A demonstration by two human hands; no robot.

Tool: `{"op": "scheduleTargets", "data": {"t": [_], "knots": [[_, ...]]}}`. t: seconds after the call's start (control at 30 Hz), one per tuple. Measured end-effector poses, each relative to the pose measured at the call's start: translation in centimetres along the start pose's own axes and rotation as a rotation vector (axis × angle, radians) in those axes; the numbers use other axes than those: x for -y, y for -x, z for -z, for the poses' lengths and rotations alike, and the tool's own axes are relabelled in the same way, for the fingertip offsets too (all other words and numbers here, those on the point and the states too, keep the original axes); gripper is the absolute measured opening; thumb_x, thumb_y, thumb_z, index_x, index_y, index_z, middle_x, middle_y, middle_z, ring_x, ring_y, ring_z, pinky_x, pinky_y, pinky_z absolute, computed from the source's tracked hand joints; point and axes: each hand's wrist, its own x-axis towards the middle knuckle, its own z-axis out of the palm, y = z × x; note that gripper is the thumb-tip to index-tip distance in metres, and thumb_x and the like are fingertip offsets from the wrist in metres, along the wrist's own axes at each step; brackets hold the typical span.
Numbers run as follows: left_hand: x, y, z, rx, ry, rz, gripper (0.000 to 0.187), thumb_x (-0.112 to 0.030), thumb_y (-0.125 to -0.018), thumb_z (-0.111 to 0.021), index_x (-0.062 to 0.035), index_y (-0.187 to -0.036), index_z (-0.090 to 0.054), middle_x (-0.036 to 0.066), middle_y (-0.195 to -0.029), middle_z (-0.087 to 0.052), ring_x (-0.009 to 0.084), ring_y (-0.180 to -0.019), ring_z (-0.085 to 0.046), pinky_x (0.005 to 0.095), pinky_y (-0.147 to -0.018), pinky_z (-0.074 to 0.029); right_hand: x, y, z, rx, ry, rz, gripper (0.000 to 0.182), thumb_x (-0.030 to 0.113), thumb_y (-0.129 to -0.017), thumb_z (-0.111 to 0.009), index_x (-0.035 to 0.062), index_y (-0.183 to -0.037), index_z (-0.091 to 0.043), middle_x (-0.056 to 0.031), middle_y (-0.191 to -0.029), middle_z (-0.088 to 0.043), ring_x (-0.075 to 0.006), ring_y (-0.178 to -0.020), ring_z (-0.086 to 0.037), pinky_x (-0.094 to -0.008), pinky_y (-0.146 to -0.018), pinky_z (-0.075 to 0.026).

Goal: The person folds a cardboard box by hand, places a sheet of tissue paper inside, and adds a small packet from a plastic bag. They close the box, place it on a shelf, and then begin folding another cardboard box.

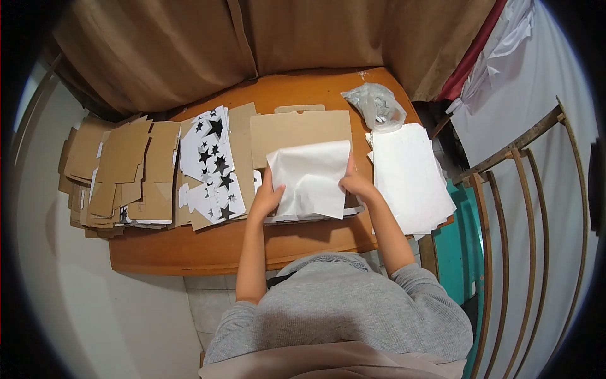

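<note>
Two hands on one thin white sheet

Both hands grip the sheet [310, 179] at mid-table: the left hand [265, 199] pinches its left edge, the right hand [356, 184] its right. It looks soft and crinkly, so I'd judge even tension keeps it flat. Under it lies a stiff brown card [297, 129]. Right, a paper stack [410, 177]; left, star-printed cards [213, 164]; far right, a crumpled clear bag [375, 106].

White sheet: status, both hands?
Left hand and right hand grip white sheet by its side edges. Sheet over flat brown cardboard. Nothing in the way.
</note>
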Motion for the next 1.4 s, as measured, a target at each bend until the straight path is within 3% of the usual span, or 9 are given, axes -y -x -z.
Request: {"op": "scheduleTargets", "data": {"t": [0.07, 0.17, 0.4, 0.57, 0.67, 0.83, 1.03, 1.33, 1.4], "knots": [[2.1, 0.1, -0.4, 0.16, 0.038, 0.03, 0.067, -0.012, -0.085, -0.059, -0.0023, -0.142, -0.027, 0.02, -0.123, -0.055, 0.0312, -0.116, -0.053, 0.0362, -0.099, -0.04, -0.3, 0.1, 0.0, 0.111, 0.013, -0.147, 0.095, 0.004, -0.073, -0.058, 0.0123, -0.151, -0.003, -0.0139, -0.137, -0.042, -0.0209, -0.098, -0.057, -0.0294, -0.075, -0.047], [0.5, 0.5, 0.1, 0.227, 0.119, 0.17, 0.055, -0.014, -0.085, -0.06, -0.0005, -0.134, -0.04, 0.018, -0.121, -0.057, 0.0265, -0.112, -0.055, 0.0344, -0.096, -0.042, 0.3, 0.5, 0.0, 0.071, -0.165, 0.084, 0.08, 0.005, -0.08, -0.06, 0.0096, -0.148, -0.018, -0.0078, -0.123, -0.053, -0.0159, -0.111, -0.05, -0.0288, -0.095, -0.039], [-8.2, 0.0, 4.3, 0.138, 0.203, 0.109, 0.045, -0.014, -0.087, -0.066, -0.0009, -0.126, -0.049, 0.009, -0.114, -0.06, 0.0195, -0.106, -0.055, 0.0316, -0.091, -0.045, 5.4, -0.1, 3.3, 0.096, -0.616, 0.579, 0.04, 0.017, -0.089, -0.064, 0.0049, -0.125, -0.053, -0.0056, -0.116, -0.062, -0.0143, -0.108, -0.055, -0.0324, -0.094, -0.044], [-8.8, -0.2, 5.3, 0.192, 0.245, -0.081, 0.055, -0.023, -0.086, -0.069, -0.0003, -0.13, -0.045, 0.01, -0.12, -0.056, 0.0185, -0.109, -0.052, 0.0315, -0.094, -0.042, 5.4, 0.4, 3.6, 0.211, -0.783, 0.454, 0.046, 0.011, -0.084, -0.066, 0.0034, -0.127, -0.051, -0.0064, -0.116, -0.061, -0.0147, -0.108, -0.056, -0.0316, -0.092, -0.045], [-7.9, -1.4, 5.0, 0.055, 0.729, 0.183, 0.06, -0.03, -0.086, -0.068, 0.0005, -0.132, -0.043, 0.01, -0.122, -0.055, 0.0182, -0.11, -0.051, 0.0305, -0.094, -0.041, 3.7, -0.2, 2.5, 0.158, -0.355, 0.281, 0.057, 0.005, -0.082, -0.062, 0.005, -0.135, -0.041, -0.006, -0.115, -0.06, -0.0139, -0.104, -0.057, -0.0284, -0.09, -0.044], [-5.0, -4.9, 3.2, -0.012, 0.378, 0.156, 0.042, -0.021, -0.091, -0.061, 0.0, -0.126, -0.049, 0.009, -0.113, -0.061, 0.0152, -0.1, -0.057, 0.031, -0.089, -0.044, 1.7, -1.6, 1.5, 0.051, -0.298, 0.131, 0.051, 0.005, -0.083, -0.061, 0.0053, -0.132, -0.043, -0.0084, -0.11, -0.062, -0.0138, -0.095, -0.058, -0.0271, -0.082, -0.045], [-1.5, -9.4, 2.0, -0.313, 0.009, -0.041, 0.046, -0.016, -0.084, -0.067, -0.0004, -0.124, -0.049, 0.02, -0.112, -0.063, 0.0315, -0.106, -0.061, 0.0365, -0.09, -0.046, -0.4, -2.3, 0.0, -0.152, -0.098, 0.112, 0.044, 0.009, -0.084, -0.063, 0.0071, -0.125, -0.047, -0.0081, -0.101, -0.063, -0.0144, -0.087, -0.059, -0.028, -0.076, -0.046], [0.3, -8.5, 0.9, -0.248, 0.006, -0.168, 0.075, -0.005, -0.075, -0.072, -0.0084, -0.137, -0.032, 0.027, -0.126, -0.053, 0.0417, -0.116, -0.053, 0.041, -0.097, -0.043, -3.5, -3.1, -1.5, -0.498, 0.452, 0.562, 0.067, 0.005, -0.075, -0.066, 0.0062, -0.134, -0.036, -0.019, -0.092, -0.063, -0.0313, -0.083, -0.061, -0.0397, -0.076, -0.048], [-0.2, -7.2, 0.2, -0.264, -0.103, -0.052, 0.076, -0.001, -0.073, -0.072, -0.0128, -0.137, -0.033, 0.024, -0.122, -0.057, 0.0356, -0.111, -0.057, 0.0382, -0.093, -0.045, -2.7, -1.9, -2.0, -0.272, 0.498, 0.221, 0.079, 0.001, -0.075, -0.062, 0.007, -0.142, -0.021, -0.0254, -0.086, -0.062, -0.0381, -0.078, -0.062, -0.0453, -0.072, -0.048]]}}
